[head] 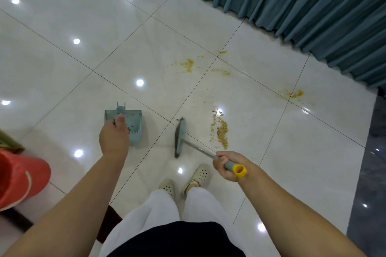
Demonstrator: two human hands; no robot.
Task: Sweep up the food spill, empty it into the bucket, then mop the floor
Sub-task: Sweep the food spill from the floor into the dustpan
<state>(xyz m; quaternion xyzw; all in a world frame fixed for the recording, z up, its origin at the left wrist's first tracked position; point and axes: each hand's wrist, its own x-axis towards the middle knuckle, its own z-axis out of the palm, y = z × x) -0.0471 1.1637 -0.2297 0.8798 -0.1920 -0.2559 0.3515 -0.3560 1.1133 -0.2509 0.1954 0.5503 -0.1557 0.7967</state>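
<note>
My left hand (113, 135) grips the handle of a pale blue dustpan (131, 123) that hangs just above the white tiled floor. In my right hand (227, 165) is the grey and yellow grip of a broom; its metal shaft runs down to the blue broom head (180, 136) on the tiles. A swept pile of yellowish food bits (220, 129) lies just right of the broom head. Orange-yellow smears (187, 64) mark the tiles farther off, with another smear (293, 94) at the right. A red bucket (18, 177) stands at the left edge.
Teal curtains (302, 6) hang along the top right and reach the floor. A dark grey floor strip (371, 173) runs down the right side. My feet in cream clogs (183, 181) stand just behind the broom. A dark object (108, 221) lies by my left leg.
</note>
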